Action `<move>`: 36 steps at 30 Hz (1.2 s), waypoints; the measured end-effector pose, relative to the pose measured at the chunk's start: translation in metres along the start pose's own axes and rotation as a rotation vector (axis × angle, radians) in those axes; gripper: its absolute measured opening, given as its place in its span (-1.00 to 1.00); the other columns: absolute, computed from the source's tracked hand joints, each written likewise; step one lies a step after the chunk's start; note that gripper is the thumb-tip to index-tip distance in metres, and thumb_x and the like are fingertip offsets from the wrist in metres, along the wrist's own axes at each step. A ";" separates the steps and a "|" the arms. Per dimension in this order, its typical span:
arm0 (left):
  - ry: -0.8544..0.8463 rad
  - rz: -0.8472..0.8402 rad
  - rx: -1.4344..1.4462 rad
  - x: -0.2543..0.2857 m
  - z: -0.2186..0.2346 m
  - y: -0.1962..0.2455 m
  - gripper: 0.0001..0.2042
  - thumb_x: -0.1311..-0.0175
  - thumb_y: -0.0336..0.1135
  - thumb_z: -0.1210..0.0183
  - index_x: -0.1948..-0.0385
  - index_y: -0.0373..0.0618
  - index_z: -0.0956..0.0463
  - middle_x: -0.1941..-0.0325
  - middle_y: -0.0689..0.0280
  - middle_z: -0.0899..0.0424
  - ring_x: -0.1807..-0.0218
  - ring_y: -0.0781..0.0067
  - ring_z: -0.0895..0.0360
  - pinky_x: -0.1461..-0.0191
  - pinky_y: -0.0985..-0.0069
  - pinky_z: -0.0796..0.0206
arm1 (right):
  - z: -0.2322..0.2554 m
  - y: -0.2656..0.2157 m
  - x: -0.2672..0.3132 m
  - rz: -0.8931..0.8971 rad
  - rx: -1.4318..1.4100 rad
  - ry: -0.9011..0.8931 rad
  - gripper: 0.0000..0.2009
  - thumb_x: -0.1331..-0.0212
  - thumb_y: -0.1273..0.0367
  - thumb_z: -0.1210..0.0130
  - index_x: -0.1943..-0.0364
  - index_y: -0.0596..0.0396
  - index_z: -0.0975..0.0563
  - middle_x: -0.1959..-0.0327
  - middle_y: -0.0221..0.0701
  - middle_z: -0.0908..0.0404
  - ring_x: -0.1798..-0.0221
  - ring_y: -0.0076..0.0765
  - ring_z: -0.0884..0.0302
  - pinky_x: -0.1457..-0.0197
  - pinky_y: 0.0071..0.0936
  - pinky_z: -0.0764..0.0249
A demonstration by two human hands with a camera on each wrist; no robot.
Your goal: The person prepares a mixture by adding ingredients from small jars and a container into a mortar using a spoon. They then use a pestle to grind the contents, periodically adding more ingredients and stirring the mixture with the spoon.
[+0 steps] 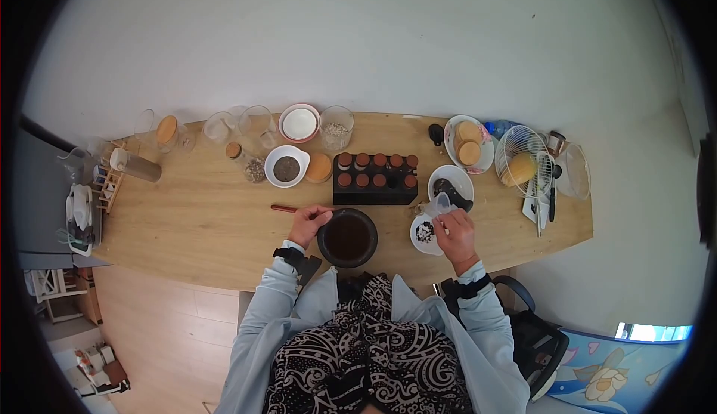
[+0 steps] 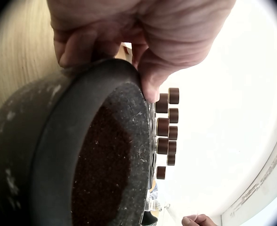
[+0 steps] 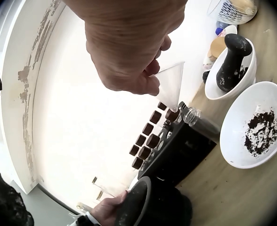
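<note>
My left hand [image 1: 308, 226] grips the rim of a dark stone mortar [image 1: 348, 262], thumb over the edge. Inside, in the left wrist view, lies dark brown powder [image 2: 105, 169]. My right hand [image 1: 455, 236] pinches a small clear funnel [image 3: 171, 84], its narrow end pointing down. Near the funnel's tip stands an uncapped glass bottle [image 3: 202, 126] with dark contents. Beside that bottle, a white bowl [image 3: 232, 150] has dark crumbs scattered in it. Behind this one, a second white bowl [image 3: 252, 73] holds a black pestle [image 3: 230, 66].
A black rack [image 1: 373, 195] of brown-capped bottles stands behind the mortar. A red-brown handle [image 1: 282, 208] lies left of it. Farther back are a white bowl of dark seeds [image 1: 301, 155], glass jars and a plate [image 1: 489, 161]. A wire basket [image 1: 523, 145] and knife [image 1: 553, 203] lie right.
</note>
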State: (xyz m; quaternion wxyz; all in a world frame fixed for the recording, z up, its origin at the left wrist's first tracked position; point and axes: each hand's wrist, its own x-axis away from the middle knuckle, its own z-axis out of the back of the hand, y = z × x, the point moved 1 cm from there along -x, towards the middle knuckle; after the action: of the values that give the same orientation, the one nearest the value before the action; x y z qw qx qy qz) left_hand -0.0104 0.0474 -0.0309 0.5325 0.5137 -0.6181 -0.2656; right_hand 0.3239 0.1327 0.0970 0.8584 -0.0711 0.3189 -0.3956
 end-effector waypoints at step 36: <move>-0.006 -0.040 -0.026 0.000 0.000 0.001 -0.83 -0.26 -0.35 -0.21 0.19 -0.20 -0.61 0.38 0.44 -0.64 0.41 0.72 -0.51 0.35 0.72 -0.36 | -0.013 0.007 -0.001 0.179 0.310 -0.254 -0.94 0.14 0.46 -0.09 0.53 0.08 -0.46 0.41 -0.32 -0.38 0.29 -0.18 -0.39 0.19 -0.25 -0.33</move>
State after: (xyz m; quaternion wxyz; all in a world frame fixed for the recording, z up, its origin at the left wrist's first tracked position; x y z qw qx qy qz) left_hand -0.0107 0.0474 -0.0304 0.5319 0.5183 -0.6057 -0.2857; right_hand 0.3204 0.1396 0.0849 0.9239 0.0410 0.1487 -0.3502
